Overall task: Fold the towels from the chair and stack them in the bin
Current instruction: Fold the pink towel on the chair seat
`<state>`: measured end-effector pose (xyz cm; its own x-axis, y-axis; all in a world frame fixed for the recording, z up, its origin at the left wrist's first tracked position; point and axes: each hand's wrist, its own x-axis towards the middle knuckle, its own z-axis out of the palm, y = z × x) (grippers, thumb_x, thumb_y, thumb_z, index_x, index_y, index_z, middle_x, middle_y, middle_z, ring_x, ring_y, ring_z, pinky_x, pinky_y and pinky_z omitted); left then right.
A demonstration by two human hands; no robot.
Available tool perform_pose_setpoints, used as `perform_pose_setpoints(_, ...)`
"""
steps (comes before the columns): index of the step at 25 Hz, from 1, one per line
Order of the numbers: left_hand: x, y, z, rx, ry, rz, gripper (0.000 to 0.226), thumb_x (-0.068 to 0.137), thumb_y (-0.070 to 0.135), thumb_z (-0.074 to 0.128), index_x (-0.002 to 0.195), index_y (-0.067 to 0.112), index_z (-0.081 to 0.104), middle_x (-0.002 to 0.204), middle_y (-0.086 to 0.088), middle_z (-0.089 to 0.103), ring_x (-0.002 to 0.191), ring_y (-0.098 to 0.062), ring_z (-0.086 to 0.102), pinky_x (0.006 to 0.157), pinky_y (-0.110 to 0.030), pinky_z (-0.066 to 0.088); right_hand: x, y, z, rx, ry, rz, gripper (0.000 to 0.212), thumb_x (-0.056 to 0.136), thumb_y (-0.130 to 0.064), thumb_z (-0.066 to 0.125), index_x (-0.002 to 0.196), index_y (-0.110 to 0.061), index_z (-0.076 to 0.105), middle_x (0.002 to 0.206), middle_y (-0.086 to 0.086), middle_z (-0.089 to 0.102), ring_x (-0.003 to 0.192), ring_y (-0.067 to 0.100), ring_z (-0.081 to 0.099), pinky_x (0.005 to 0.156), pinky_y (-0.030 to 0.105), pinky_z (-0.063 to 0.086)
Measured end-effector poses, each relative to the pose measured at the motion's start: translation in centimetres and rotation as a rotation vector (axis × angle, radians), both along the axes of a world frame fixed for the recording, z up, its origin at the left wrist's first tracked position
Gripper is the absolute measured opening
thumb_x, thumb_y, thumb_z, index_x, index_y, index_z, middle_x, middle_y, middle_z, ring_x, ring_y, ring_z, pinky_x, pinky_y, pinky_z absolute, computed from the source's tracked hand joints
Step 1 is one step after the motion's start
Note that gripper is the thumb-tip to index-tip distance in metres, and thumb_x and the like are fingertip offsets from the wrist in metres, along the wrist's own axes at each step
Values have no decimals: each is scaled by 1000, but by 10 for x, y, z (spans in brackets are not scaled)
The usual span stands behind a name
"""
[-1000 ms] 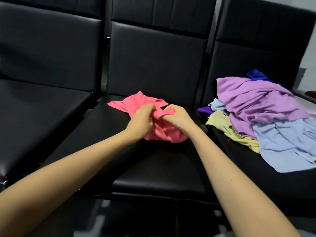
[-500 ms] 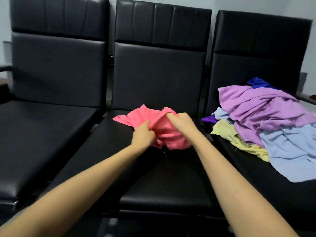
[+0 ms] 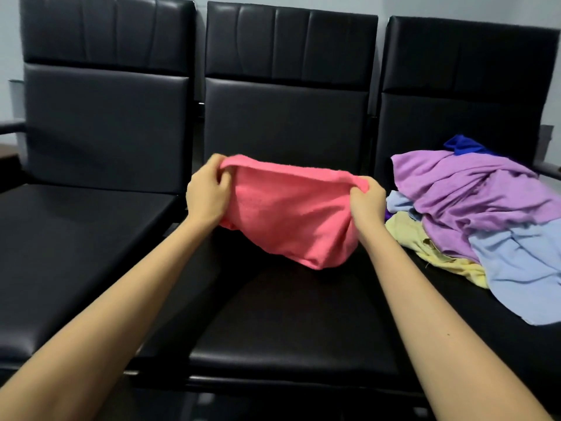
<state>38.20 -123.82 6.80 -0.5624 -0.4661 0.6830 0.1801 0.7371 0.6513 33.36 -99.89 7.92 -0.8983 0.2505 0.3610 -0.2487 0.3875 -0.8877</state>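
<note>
A pink towel (image 3: pixel 291 214) hangs stretched above the middle black chair's seat (image 3: pixel 291 323). My left hand (image 3: pixel 208 196) pinches its upper left corner and my right hand (image 3: pixel 365 203) grips its upper right corner. The towel's lower edge touches the seat. On the right chair lies a heap of loose towels: a purple one (image 3: pixel 473 192) on top, a light blue one (image 3: pixel 522 268), a yellow one (image 3: pixel 437 253) and a dark blue one (image 3: pixel 464 145) at the back. No bin is in view.
Three black padded chairs stand side by side against a pale wall. The left chair's seat (image 3: pixel 76 238) holds nothing. An armrest (image 3: pixel 12 127) sticks out at the far left, another at the far right (image 3: pixel 549 170).
Both hands rose from the crumpled pink towel on the seat and moved apart, pulling it open and taut between them. The camera tilted up.
</note>
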Motion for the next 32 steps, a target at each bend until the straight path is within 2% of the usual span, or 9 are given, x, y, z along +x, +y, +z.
perform_pose_setpoints(4, 5, 0, -25, -545, -866, 62, 54, 82, 31, 57, 134, 25, 46, 135, -6, 49, 127, -28, 42, 102, -40, 29, 8, -9, -4, 30, -191, 301, 14, 83, 1, 54, 77, -11, 60, 75, -1, 58, 75, 14, 55, 58, 18, 41)
perform_pose_setpoints(7, 8, 39, -20, -436, -433, -566, 93, 65, 26, 65, 148, 20, 23, 150, -3, 28, 139, -17, 27, 110, -29, 24, 28, -34, 3, -109, -344, 635, 33, 84, 11, 47, 64, -12, 58, 52, -1, 58, 53, 11, 56, 55, 21, 46)
perform_pose_setpoints(10, 16, 74, -12, -419, -261, -592, 86, 72, 1, 61, 147, 21, 25, 140, -2, 39, 123, -14, 43, 92, -18, 36, 31, -44, 8, -439, -444, 949, 20, 81, 12, 47, 78, -3, 60, 66, 6, 65, 65, 13, 65, 61, 24, 54)
perform_pose_setpoints(14, 15, 54, -12, -402, -272, -413, 54, 72, 0, 45, 123, 12, 57, 108, -8, 64, 103, -24, 59, 82, -29, 44, 26, -34, -19, 470, -349, 853, 75, 66, -33, 78, 133, -20, 46, 133, 6, 46, 120, 20, 45, 103, 40, 42)
perform_pose_setpoints(18, 24, 45, 1, 52, -168, -754, 32, 81, -1, 43, 107, 2, 61, 106, -2, 66, 103, -9, 60, 92, -21, 45, 24, -43, -57, 355, -407, 774, 19, 74, -10, 70, 90, -17, 62, 84, 7, 66, 79, 23, 62, 85, 48, 49)
perform_pose_setpoints(21, 19, 16, 1, 360, 9, -457, 39, 89, -5, 39, 121, 11, 53, 110, 6, 61, 105, -5, 57, 93, -18, 41, 17, -40, -54, 530, -356, 583, 11, 77, -13, 63, 83, -20, 58, 82, 6, 65, 75, 25, 62, 67, 38, 50)
perform_pose_setpoints(24, 14, -20, -26, 131, -376, -59, 63, 83, 0, 38, 136, 34, 41, 121, -8, 53, 108, -28, 55, 96, -36, 43, 23, -37, -46, 1000, -321, 299, 8, 76, -14, 54, 82, -20, 53, 77, 0, 59, 81, 25, 56, 71, 29, 41)
perform_pose_setpoints(29, 9, -4, -54, -712, -909, 16, 26, 89, 19, 49, 107, 27, 66, 120, -1, 53, 118, -27, 44, 96, -40, 33, 18, -40, -49, 294, -276, 451, 15, 84, -4, 46, 76, -13, 53, 67, -1, 54, 68, 19, 54, 55, 18, 43)
perform_pose_setpoints(32, 13, 8, -43, -217, -699, -418, 24, 83, -1, 44, 77, 16, 60, 79, 3, 62, 79, -12, 56, 74, -24, 41, 19, -42, -37, 43, -198, 509, 14, 89, -5, 48, 92, -14, 57, 84, -5, 56, 79, 11, 55, 59, 15, 42)
